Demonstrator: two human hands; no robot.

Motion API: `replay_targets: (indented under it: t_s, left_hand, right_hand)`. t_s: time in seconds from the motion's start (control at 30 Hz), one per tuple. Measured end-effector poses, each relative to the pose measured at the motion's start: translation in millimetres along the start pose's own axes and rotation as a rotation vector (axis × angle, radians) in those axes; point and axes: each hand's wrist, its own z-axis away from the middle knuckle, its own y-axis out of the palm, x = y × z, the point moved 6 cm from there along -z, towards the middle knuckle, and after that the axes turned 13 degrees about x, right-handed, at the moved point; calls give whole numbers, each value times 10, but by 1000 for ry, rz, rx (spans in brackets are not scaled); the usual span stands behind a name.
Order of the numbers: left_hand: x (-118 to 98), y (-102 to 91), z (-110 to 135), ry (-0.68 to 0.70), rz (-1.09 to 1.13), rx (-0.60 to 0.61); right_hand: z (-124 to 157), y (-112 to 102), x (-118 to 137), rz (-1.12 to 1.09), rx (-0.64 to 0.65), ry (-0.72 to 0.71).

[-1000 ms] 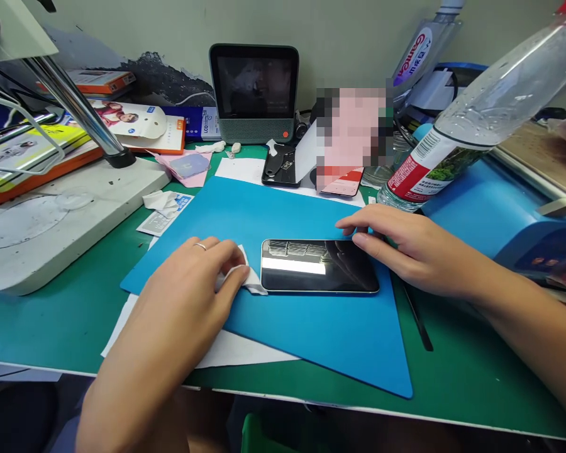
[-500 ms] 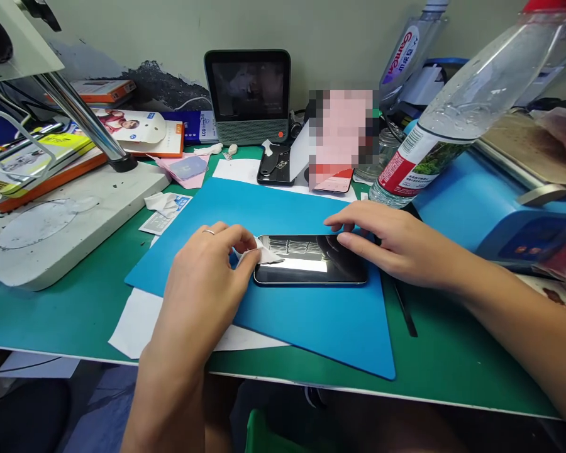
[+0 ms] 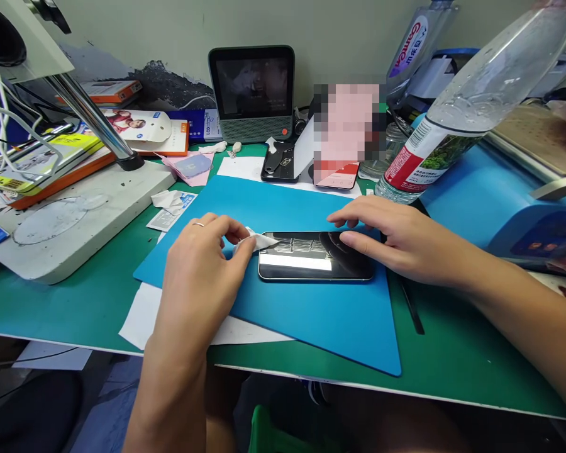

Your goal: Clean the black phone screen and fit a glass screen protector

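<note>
Left hand pinching tissue, right hand (arched)

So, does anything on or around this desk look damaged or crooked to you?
Yes: left of the smart display, the wall has a dark, ragged patch, perhaps damaged paint. The blue mat under the phone lies askew to the desk's front edge.

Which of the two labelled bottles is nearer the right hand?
The front bottle, its base just beyond the right hand; it shows red, white and green. The other bottle, marked purple, is farther back.
</note>
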Motion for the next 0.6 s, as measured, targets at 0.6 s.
replay_targets:
  t_s: [0.6]
  left_hand:
    - [9,54,-6,-14,33,9]
  right_hand:
    - [15,-7,-41,23,-6,-32]
